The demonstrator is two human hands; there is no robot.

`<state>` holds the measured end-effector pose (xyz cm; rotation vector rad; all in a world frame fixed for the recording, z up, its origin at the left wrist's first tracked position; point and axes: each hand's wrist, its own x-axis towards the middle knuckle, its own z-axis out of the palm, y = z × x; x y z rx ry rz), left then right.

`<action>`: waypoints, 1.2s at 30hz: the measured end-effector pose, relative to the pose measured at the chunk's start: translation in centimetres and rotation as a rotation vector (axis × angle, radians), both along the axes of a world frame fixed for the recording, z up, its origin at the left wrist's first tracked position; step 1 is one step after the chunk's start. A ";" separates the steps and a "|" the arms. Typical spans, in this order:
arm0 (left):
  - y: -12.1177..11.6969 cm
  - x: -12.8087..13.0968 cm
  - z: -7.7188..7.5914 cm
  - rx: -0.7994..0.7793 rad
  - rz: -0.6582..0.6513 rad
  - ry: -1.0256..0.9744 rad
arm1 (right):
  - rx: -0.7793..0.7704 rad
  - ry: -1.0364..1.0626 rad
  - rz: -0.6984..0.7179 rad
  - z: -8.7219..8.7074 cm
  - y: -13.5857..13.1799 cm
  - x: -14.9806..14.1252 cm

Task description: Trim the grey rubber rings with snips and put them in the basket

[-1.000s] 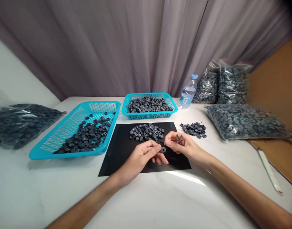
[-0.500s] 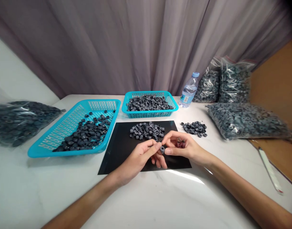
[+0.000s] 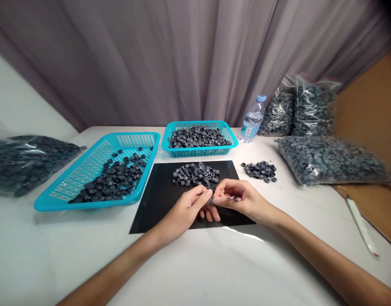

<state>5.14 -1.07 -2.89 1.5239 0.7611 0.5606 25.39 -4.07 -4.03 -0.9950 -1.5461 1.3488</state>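
Note:
My left hand (image 3: 192,206) is closed, pinching a small grey ring (image 3: 211,201) between thumb and fingers over the black mat. From the other side my right hand (image 3: 243,199) meets it, its thumb and forefinger at the ring. Curled in the right fingers is a small pinkish-red thing (image 3: 235,198), mostly hidden, and its kind I cannot make out. Just beyond the hands a pile of grey rings (image 3: 196,174) lies on the black mat (image 3: 163,204). A smaller pile of grey rings (image 3: 260,171) rests on the white table right of the mat.
A blue basket (image 3: 89,208) with rings stands at left, another blue basket (image 3: 200,151) behind the mat. A water bottle (image 3: 252,119) stands at the back. Bags of rings (image 3: 332,161) sit at right, one bag (image 3: 29,161) at far left. A white-handled tool (image 3: 361,225) lies at right.
The right thumb and forefinger have closed in to the left onto the ring, which has turned so that its hole no longer faces me. The left hand has barely moved.

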 end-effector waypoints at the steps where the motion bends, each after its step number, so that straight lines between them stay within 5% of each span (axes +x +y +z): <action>1: 0.0 0.0 0.0 0.001 0.000 0.005 | -0.001 -0.004 0.003 0.0 0.0 0.0; 10: 0.1 0.1 0.3 -0.035 0.051 -0.042 | 0.004 -0.020 0.061 0.2 0.0 0.0; 22: 0.4 -0.1 0.9 -0.083 0.185 -0.076 | 0.029 -0.058 -0.107 -0.1 0.4 0.4; 36: 0.6 -0.5 0.8 -0.043 0.147 -0.039 | 0.069 -0.103 -0.179 -0.6 0.4 0.2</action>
